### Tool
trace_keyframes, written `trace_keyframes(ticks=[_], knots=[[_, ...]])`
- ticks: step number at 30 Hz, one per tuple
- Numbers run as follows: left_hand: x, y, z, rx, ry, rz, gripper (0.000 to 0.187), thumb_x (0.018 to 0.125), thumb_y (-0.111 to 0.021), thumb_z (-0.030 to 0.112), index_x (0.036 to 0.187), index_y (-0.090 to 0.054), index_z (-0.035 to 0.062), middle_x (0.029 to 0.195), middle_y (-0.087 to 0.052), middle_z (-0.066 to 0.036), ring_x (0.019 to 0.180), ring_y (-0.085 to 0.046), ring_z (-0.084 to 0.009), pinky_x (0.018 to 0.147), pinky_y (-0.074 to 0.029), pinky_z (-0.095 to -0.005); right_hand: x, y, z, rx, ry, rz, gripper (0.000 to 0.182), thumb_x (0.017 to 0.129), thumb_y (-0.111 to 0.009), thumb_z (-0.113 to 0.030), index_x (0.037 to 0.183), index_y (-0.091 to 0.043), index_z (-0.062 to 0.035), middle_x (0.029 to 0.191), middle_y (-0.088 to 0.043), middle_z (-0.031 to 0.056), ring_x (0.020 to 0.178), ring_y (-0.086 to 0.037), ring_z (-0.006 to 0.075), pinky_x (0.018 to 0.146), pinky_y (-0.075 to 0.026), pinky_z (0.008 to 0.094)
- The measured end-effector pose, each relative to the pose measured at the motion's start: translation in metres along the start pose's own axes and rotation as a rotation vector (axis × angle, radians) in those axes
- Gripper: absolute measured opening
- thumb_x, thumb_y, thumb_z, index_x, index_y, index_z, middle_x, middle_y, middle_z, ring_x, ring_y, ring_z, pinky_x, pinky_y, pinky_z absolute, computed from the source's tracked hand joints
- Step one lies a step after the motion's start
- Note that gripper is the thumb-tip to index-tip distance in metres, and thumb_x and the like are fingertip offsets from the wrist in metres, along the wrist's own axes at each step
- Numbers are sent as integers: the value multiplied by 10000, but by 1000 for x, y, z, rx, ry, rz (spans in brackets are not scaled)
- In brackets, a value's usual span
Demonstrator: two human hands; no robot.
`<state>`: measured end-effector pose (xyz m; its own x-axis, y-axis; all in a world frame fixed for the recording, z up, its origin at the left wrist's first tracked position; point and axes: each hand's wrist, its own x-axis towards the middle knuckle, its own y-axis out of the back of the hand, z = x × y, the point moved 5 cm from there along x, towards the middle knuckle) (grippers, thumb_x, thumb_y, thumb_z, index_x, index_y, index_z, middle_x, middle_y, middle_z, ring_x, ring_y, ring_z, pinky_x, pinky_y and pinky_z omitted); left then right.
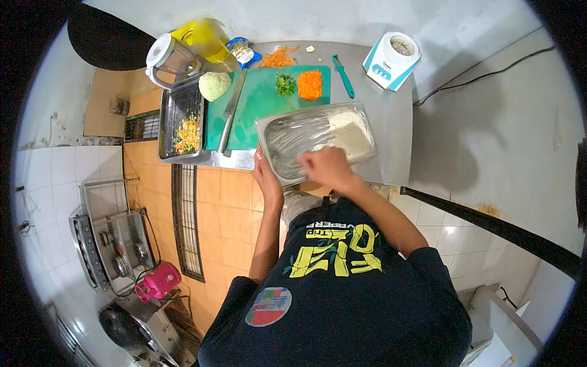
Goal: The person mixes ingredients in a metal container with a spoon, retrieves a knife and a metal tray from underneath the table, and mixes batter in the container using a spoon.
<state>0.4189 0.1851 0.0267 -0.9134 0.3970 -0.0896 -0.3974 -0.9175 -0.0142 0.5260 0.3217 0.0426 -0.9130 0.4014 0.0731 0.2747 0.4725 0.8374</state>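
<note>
A rectangular metal pan [309, 111] lies across the front edge of the steel table, partly over the green cutting board [251, 104]. Pale, creamy or floury stuff [351, 136] is heaped at its right end, and whitish streaks smear the rest of the inside. My left hand [267, 176] is closed on the pan's near left corner, the thumb along the outside wall. Over the near side of the pan is my right hand [326, 166], its fingers curled in; whatever they hold, if anything, is hidden.
A knife [230, 113], cabbage [214, 85], chopped greens [285, 85] and grated carrot [310, 84] rest on the board. Left stands a dark tray [164, 125] with shredded vegetables, behind it a blender jug [174, 58]. A peeler [343, 77] and blender base [392, 60] are at right.
</note>
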Motion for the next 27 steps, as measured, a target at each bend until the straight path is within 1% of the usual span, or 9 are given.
trace_keyframes(ticks=[2,5,6,7,9,12,15,19,27], knots=[[0,2,-10,-71,70,6,610,1099,-307,418,1511,-386,-25,1477,-485,-158,1343,-464,-252,1117,-354,-363,-1,8,54,89,-200,-8,283,928,-583,-338,854,-752,-123,705,-685,175,660,-678,376,648,-536,521],[0,2,-6,-82,50,6,624,1099,-295,426,1506,-385,-38,1483,-479,-165,1350,-459,-256,1125,-348,-369,-4,38,80,-24,-255,10,255,939,-606,-327,858,-769,-149,574,-632,131,568,-647,352,606,-526,465],[0,0,-5,-86,46,4,629,1099,-290,429,1505,-385,-42,1485,-477,-168,1352,-457,-257,1127,-346,-370,-9,41,59,5,-121,139,271,941,-601,-336,862,-767,-137,600,-649,134,572,-644,364,625,-528,473],[-3,-1,-5,-89,46,1,634,1099,-286,432,1503,-384,-46,1486,-475,-170,1355,-455,-258,1130,-344,-372,-13,27,43,171,-146,72,299,942,-595,-356,844,-767,-132,610,-657,126,594,-652,367,629,-526,485],[-4,-3,-4,-91,30,-3,635,1101,-281,428,1485,-401,-64,1479,-481,-181,1351,-457,-259,1132,-337,-367,-17,17,-11,42,-49,-141,323,943,-589,-370,826,-767,-128,616,-657,137,600,-652,372,632,-529,483],[0,-1,-5,-85,9,15,632,1105,-277,416,1449,-438,-90,1458,-499,-194,1339,-463,-258,1131,-327,-355,-18,-1,20,149,-125,-67,318,938,-592,-378,817,-765,-140,615,-645,155,611,-649,384,635,-531,486],[-2,4,-12,-54,24,43,633,1105,-274,419,1446,-442,-87,1452,-505,-190,1336,-465,-254,1130,-329,-359,-16,34,54,-17,-239,-25,313,930,-601,-382,802,-762,-146,621,-639,172,613,-645,388,634,-531,486],[-6,-1,-5,-59,-12,9,629,1105,-276,417,1445,-447,-83,1441,-515,-187,1325,-474,-251,1122,-338,-359,-23,17,-3,89,-75,-128,328,926,-599,-375,789,-754,-120,649,-656,167,638,-659,380,628,-529,487],[-10,5,-15,-49,11,34,576,1106,-318,368,1447,-452,-77,1441,-516,-174,1309,-483,-236,1108,-354,-350,-30,53,75,-100,-348,-165,376,922,-562,-403,808,-758,-103,741,-695,190,723,-690,393,707,-544,525]])
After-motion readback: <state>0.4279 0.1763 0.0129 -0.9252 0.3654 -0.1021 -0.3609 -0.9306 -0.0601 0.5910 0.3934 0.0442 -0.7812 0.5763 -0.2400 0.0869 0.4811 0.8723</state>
